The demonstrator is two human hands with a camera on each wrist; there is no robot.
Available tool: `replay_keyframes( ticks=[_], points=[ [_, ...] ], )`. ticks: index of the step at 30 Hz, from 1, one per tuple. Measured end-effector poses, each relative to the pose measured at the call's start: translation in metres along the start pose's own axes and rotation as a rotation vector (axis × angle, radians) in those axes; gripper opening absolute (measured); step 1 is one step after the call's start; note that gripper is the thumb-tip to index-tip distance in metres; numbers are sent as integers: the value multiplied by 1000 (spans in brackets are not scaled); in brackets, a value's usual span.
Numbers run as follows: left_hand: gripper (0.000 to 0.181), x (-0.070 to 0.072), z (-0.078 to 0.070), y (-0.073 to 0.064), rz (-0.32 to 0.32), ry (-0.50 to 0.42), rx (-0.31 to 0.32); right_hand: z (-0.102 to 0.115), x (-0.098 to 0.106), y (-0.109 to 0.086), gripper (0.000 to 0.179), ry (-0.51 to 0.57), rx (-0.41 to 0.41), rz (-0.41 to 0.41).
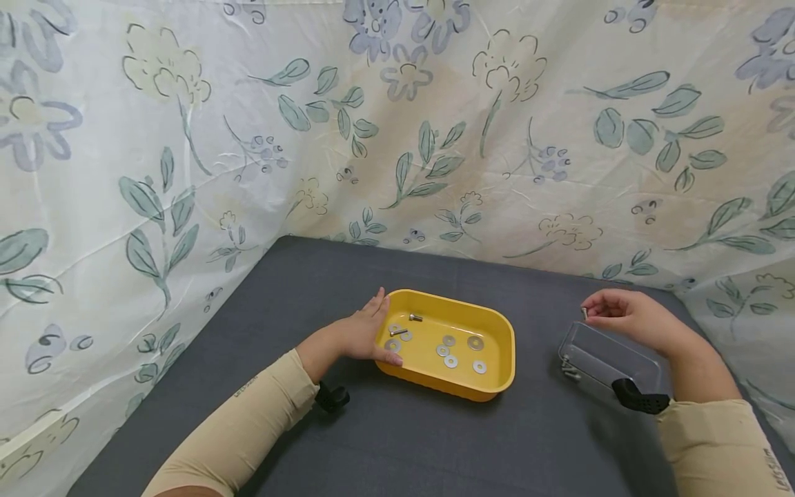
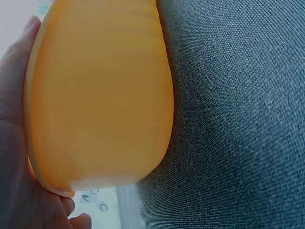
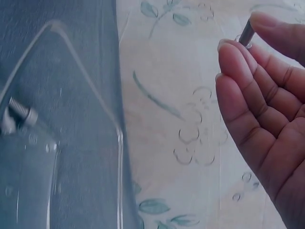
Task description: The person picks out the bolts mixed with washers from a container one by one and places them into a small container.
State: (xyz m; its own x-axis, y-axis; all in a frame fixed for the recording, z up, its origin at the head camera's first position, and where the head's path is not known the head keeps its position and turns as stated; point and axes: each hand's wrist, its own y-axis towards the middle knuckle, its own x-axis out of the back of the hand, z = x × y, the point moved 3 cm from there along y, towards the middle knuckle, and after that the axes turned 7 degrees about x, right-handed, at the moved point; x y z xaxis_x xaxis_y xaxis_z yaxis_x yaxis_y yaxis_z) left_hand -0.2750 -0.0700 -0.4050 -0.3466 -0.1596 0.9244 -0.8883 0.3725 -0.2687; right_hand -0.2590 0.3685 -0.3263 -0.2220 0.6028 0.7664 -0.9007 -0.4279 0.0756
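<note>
A yellow tray (image 1: pixel 450 388) stands on the dark tabletop in the head view. Across its left end my left hand (image 1: pixel 357 335) rests with straight fingers, the thumb along the near rim. Two bolts (image 1: pixel 415 317) and several flat washers (image 1: pixel 450 361) lie inside. The left wrist view shows the tray's outer wall (image 2: pixel 102 95) against the palm. To the right, my right hand (image 1: pixel 640 321) pinches a small bolt (image 3: pixel 246 34) between thumb and fingertips. Below that hand is a clear plastic box (image 1: pixel 611 352), with metal bolts (image 3: pixel 21 112) at its left end.
The dark cloth tabletop (image 1: pixel 497 442) runs back to a floral curtain (image 1: pixel 428 138), which also hangs at the left and right. Black wrist devices (image 1: pixel 332 398) sit on both forearms, beside the beige sleeves (image 1: pixel 248 421).
</note>
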Motion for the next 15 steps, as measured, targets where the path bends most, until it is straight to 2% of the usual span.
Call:
replay_keyframes(
  ticks=[8, 15],
  points=[
    [125, -1, 0, 1, -3, 1, -1, -15, 4, -14, 36, -11, -74, 28],
    [127, -1, 0, 0, -2, 8, -6, -26, 1, -19, 39, -40, -124, 56]
  ],
)
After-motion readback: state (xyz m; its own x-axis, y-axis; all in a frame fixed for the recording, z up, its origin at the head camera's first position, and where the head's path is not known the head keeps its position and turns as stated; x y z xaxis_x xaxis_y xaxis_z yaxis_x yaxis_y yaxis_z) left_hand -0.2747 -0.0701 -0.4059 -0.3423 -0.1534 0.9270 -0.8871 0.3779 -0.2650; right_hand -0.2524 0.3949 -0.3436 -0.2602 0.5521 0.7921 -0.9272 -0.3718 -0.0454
